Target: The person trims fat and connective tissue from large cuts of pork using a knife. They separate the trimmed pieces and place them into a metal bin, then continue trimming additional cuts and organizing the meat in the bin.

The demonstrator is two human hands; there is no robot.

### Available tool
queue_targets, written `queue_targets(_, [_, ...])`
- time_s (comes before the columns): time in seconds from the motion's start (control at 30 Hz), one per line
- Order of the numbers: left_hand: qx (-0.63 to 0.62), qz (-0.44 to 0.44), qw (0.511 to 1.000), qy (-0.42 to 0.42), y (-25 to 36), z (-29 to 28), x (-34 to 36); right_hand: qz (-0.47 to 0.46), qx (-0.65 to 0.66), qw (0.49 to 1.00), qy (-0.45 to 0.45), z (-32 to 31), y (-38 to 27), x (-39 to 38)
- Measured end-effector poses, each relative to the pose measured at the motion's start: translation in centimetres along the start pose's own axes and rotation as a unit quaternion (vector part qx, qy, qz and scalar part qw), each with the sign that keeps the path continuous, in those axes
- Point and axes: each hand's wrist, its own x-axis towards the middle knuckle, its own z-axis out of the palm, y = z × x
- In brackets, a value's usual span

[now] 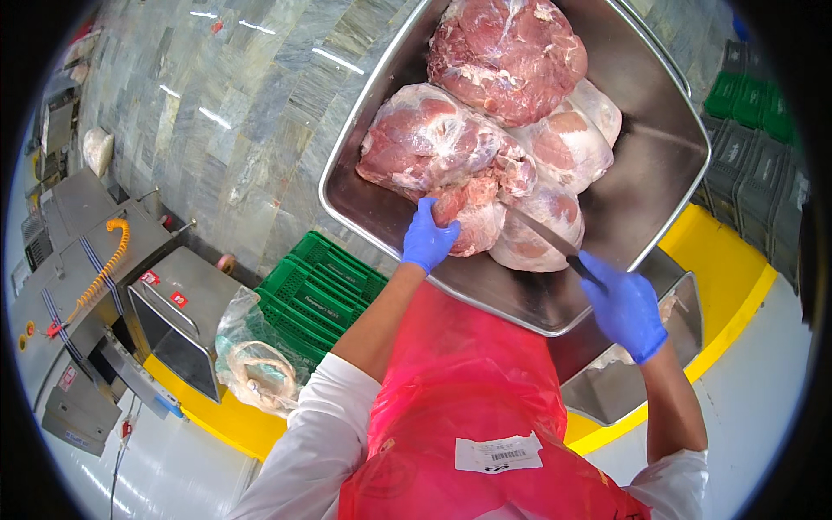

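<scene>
My left hand (431, 236), in a blue glove, grips the near end of a piece of raw meat (464, 217) by its edge. In my blue-gloved right hand (626, 305) is a knife (544, 230); the blade points up and left, its tip by that same piece. Several large cuts of meat lie in a steel tub (641, 186): a dark red one (507, 56) at the far side, a pale-skinned one (429, 139) at the left, and paler ones (563, 143) to the right. Whether the blade touches the meat is hard to tell.
Green crates (316, 295) and a plastic bag (260, 368) stand left of my arm. A steel machine (87, 269) with an orange coiled hose (117, 251) is farther left. Below the tub's right side sits another steel container (607, 390). Grey crates (750, 173) line the right, beside a yellow ledge (737, 286).
</scene>
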Motion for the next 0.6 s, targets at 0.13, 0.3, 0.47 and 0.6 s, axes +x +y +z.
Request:
queue_targets(0.13, [-0.171,0.037,0.983,0.062,-1.0,1.8,0.0,-0.027,0.019,0.999,0.023,-2.0,-3.1,-1.6])
queue_targets(0.3, [-0.307,0.045,0.943,0.118,-1.5,3.6,0.3,0.005,-0.004,1.0,-0.013,1.9,-3.7,0.6])
queue_targets(0.47, [-0.319,0.005,0.944,0.081,-1.0,2.7,0.7,0.009,-0.065,0.998,-0.017,3.8,-4.8,2.0])
queue_targets(0.6, [-0.308,0.034,0.947,0.081,-0.8,3.4,1.6,0.028,-0.128,0.991,0.002,8.5,-8.0,3.3])
